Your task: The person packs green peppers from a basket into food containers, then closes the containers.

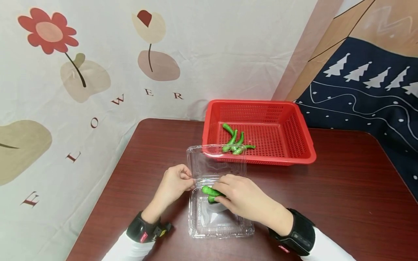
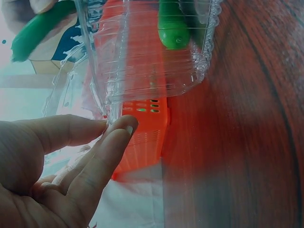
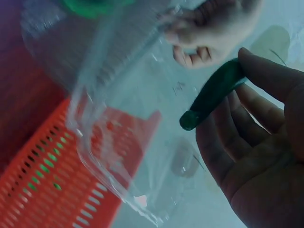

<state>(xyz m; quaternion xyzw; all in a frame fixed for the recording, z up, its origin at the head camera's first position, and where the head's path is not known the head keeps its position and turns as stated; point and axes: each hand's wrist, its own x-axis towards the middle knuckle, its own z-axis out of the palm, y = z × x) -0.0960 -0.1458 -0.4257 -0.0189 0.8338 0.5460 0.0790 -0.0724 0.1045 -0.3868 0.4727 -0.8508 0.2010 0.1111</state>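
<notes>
A clear plastic clamshell box (image 1: 218, 232) lies with its lid raised on the table. My left hand (image 1: 176, 183) pinches the box at its hinge side, between thumb and fingertips; the left wrist view shows the thumb and fingers (image 2: 102, 156) meeting on that edge. Above the tray, my right hand (image 1: 241, 195) holds a green chili pepper (image 3: 213, 95) between thumb and fingers. Another green chili pepper (image 2: 173, 35) is down inside the box, partly covered by the right hand in the head view.
Behind the box stands a red perforated basket (image 1: 295, 159) with several green chili peppers (image 1: 232, 139) at its left side, some seen through the clear lid (image 1: 215, 165). A brown table (image 1: 343, 203) carries everything. Printed cloth (image 1: 228, 54) hangs behind it.
</notes>
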